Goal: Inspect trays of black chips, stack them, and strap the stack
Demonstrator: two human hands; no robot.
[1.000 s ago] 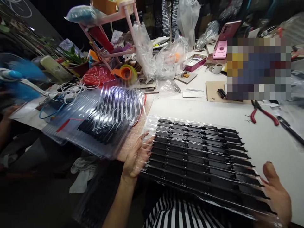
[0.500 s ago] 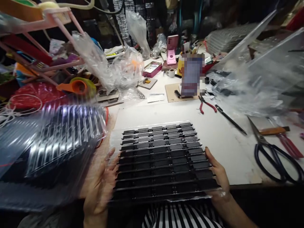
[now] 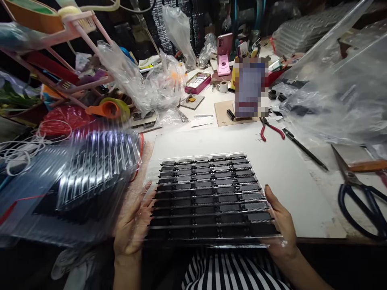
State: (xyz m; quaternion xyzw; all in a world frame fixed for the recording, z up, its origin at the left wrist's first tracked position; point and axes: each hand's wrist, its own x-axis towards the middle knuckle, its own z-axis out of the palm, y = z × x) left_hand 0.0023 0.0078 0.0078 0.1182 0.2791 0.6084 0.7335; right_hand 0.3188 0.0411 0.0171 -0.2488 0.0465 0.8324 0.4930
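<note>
- Black, slim, comb-edged parts [image 3: 202, 188] lie in rows in a clear, ribbed plastic tray [image 3: 242, 246], held between both hands, over the near part of a flat white board [image 3: 299, 193]. Can't tell if the board takes any weight.
- Left hand [image 3: 133, 223]: on the tray's left side, fingers spread behind the clear margin, visible through it. Supporting more than pinching, I'd say.
- Right hand [image 3: 281, 221]: on the tray's right side, thumb up along the edge, other fingers mostly hidden. Grip pressure can't be read.
- Hands well apart, tray spanning the gap.
- Handling, my read: light overall, thin-walled and flexy, slick surface. Parts could slide along the channels if it tips.
- Best hold: both short sides, palms low, fingers under, kept level. Don't squeeze; walls might bow.
- Left of left hand: glossy, clear, ribbed plastic sheets [image 3: 99, 161], piled.
- Ahead of right hand: red-handled metal pliers [image 3: 279, 133] and long black pen [image 3: 305, 150].
- Right of right hand, apart: large dark-blue-handled scissors [image 3: 352, 179].
</note>
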